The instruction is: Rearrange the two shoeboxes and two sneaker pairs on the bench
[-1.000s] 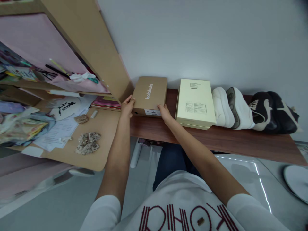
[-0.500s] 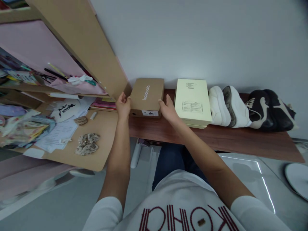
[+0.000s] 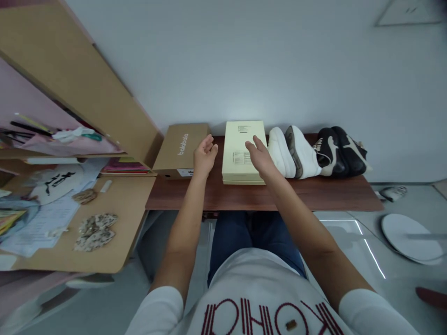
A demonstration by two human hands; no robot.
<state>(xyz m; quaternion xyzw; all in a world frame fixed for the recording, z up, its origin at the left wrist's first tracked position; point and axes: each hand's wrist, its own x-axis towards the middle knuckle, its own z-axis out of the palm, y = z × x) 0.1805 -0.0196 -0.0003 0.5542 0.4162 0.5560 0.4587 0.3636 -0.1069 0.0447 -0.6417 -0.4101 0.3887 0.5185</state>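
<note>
Left hand (image 3: 205, 157) and right hand (image 3: 260, 157) have come off the brown box (image 3: 174, 145) and shifted right since a second ago. Both open, fingers loosely spread, nothing held. Left sits in the gap by the brown box; right is over the cream box's (image 3: 239, 144) front right, contact can't tell. Cream box lies flat on the bench (image 3: 237, 200), between brown box and white shoes (image 3: 280, 152). Looks like stiff card, probably light, contents unknown. Best hold: low on both long sides; top may lift off alone.
</note>
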